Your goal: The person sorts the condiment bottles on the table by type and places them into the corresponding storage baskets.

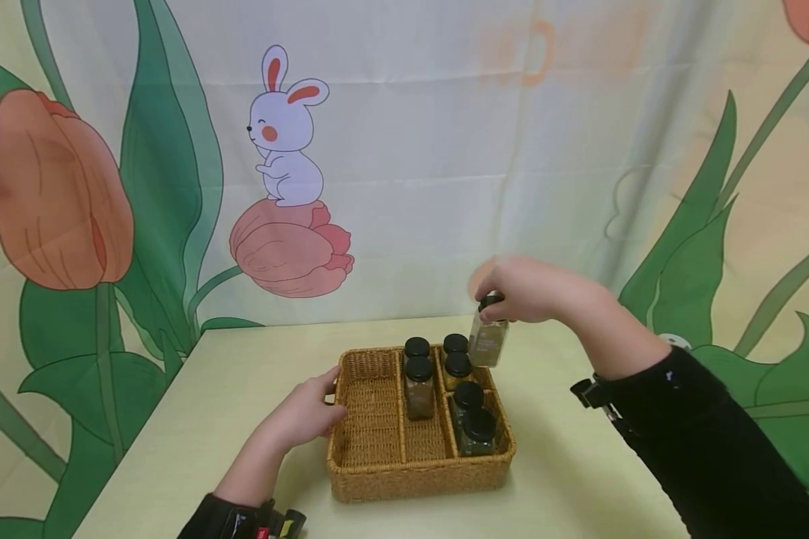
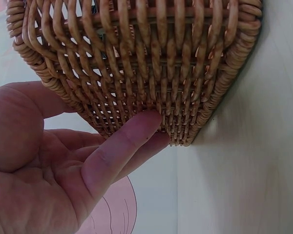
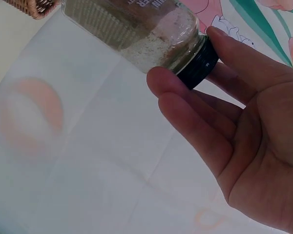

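My right hand (image 1: 529,288) pinches a glass spice jar (image 1: 488,346) by its black lid (image 3: 200,63), above the back right edge of a divided wicker basket (image 1: 421,480). In the right wrist view, pale brown powder and printed lettering show on the jar; the label is only partly readable. My left hand (image 1: 300,415) holds the basket's left side, with the thumb over the rim and the other fingers against the outer wicker wall (image 2: 151,58). Two dark-lidded jars (image 1: 419,393) stand in the middle section, two (image 1: 458,368) at back right, and two more (image 1: 477,434) at front right.
The basket stands on a pale table (image 1: 209,419). A curtain (image 1: 411,187) printed with tulips and a rabbit hangs close behind the table. The left section of the basket (image 1: 371,419) shows bare wicker.
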A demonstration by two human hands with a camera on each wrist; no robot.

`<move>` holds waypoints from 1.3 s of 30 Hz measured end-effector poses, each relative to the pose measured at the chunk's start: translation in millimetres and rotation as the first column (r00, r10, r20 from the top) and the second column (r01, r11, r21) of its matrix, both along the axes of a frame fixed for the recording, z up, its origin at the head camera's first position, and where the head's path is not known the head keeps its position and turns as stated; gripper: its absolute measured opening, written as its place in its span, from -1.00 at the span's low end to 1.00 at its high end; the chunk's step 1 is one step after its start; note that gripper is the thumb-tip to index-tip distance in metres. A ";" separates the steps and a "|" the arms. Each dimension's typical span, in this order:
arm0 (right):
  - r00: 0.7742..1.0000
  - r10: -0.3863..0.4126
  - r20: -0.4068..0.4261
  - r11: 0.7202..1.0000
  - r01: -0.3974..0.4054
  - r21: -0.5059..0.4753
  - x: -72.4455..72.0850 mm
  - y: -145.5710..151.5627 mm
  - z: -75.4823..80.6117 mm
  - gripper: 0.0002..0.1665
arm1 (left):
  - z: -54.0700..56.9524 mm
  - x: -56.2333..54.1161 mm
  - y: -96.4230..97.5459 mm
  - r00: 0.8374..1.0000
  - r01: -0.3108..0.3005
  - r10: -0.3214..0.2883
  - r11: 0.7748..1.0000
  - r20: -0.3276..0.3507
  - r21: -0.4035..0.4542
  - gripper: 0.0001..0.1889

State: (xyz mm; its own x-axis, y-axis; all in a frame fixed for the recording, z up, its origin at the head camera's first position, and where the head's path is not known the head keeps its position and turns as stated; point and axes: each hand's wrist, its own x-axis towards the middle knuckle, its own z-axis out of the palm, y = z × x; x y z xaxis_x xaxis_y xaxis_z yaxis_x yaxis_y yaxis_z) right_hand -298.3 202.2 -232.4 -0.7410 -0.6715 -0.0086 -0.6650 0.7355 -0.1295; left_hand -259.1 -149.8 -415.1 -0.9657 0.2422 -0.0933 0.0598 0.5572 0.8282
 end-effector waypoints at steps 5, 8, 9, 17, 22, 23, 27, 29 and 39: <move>0.999 0.023 -0.041 1.000 -0.022 0.015 0.9 -8.2 2.1 -0.82 | 1.1 0.7 0.0 1.000 0.003 -0.003 1.000 0.001 0.002 -0.15; 0.999 -0.014 -0.043 1.000 0.015 0.027 3.0 -13.3 3.5 -0.92 | 1.5 0.9 0.2 1.000 0.005 -0.005 1.000 0.002 0.006 -0.15; 0.999 -0.029 -0.037 0.999 0.031 0.032 3.9 -15.3 4.0 -0.87 | 1.7 1.0 0.2 1.000 0.004 -0.004 1.000 0.003 0.006 -0.15; 0.999 -0.033 -0.008 0.997 0.033 0.065 9.9 -29.6 4.8 -0.73 | 1.6 0.9 1.1 1.000 0.003 -0.003 1.000 0.009 0.006 -0.15; 1.000 -0.021 0.015 0.997 0.019 0.074 12.3 -38.5 5.9 -0.76 | 1.7 0.9 0.7 1.000 0.001 -0.001 1.000 0.006 0.003 -0.15; 1.000 -0.022 0.017 0.997 0.021 0.078 12.6 -40.3 5.9 -0.75 | 1.6 0.8 0.6 1.000 0.001 -0.001 1.000 0.006 0.000 -0.15; 1.000 -0.012 0.012 0.997 0.011 0.081 15.1 -46.5 4.9 -0.73 | 1.6 0.6 0.6 1.000 0.000 0.000 1.000 0.005 -0.005 -0.15; 1.000 -0.005 0.015 0.997 0.004 0.074 16.6 -49.5 3.8 -0.73 | 1.5 0.6 0.7 1.000 0.000 0.000 1.000 0.006 -0.007 -0.15; 0.998 0.033 0.055 0.998 -0.036 0.053 18.8 -64.3 -4.2 -0.68 | 2.7 1.7 0.4 1.000 -0.003 0.003 1.000 0.001 -0.008 -0.15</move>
